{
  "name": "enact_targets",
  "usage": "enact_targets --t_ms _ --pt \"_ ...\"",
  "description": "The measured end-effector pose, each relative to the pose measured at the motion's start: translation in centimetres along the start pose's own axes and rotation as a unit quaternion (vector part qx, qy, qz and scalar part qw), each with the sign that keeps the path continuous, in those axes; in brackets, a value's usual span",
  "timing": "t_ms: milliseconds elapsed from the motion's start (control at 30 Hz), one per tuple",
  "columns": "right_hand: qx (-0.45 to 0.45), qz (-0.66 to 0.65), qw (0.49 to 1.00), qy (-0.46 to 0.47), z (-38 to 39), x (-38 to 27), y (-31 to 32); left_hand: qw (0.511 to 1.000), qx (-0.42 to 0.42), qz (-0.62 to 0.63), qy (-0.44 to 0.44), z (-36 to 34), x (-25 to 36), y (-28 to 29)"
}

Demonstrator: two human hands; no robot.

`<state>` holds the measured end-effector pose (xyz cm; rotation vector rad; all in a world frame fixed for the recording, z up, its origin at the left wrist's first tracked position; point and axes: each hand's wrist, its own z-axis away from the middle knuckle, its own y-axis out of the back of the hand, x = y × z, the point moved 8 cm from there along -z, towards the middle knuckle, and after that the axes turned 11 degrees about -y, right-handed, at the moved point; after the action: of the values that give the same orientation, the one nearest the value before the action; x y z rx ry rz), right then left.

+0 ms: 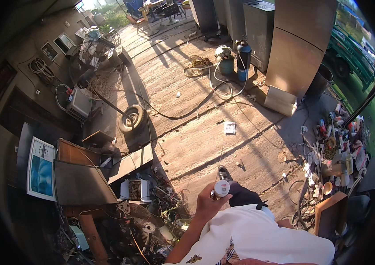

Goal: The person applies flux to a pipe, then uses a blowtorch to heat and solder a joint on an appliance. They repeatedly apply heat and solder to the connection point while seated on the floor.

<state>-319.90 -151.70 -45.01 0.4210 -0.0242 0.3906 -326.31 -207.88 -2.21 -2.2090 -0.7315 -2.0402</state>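
My left hand (208, 203) reaches out in front of my white shirt, its fingers wrapped round a small cylinder. The cylinder's round white end (222, 188) faces up and carries a printed label; its sides are mostly hidden by the fingers. At the right side of the shirt only a small patch of my right hand (285, 223) shows, its fingers out of sight. My dark shoe (224, 173) stands on the concrete floor ahead of the cylinder.
Cables and scrap lie heaped at the left, beside a washing-machine panel (41, 170). A small wheel (132, 118) lies farther off. Hoses run from a blue gas cylinder (243, 61) near tall refrigerators (300, 44). Mixed rubbish (335, 152) piles up at the right. A white square (229, 128) lies on the floor.
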Motion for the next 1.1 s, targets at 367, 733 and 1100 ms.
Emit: enact_targets --t_ms 367,733,1100 --pt "-0.012 0.055 0.825 0.563 43.8 -79.9 -15.6 0.991 0.082 -0.011 0.102 -31.3 -7.2 17.6" --pt "0.091 0.414 0.830 0.362 31.0 -91.9 -27.4 0.997 -0.004 -0.012 0.080 -72.7 -15.8 31.2" --pt "-0.027 0.240 0.966 0.090 33.4 -92.3 -38.2 0.993 -0.119 0.007 0.019 -111.2 -21.9 35.5"
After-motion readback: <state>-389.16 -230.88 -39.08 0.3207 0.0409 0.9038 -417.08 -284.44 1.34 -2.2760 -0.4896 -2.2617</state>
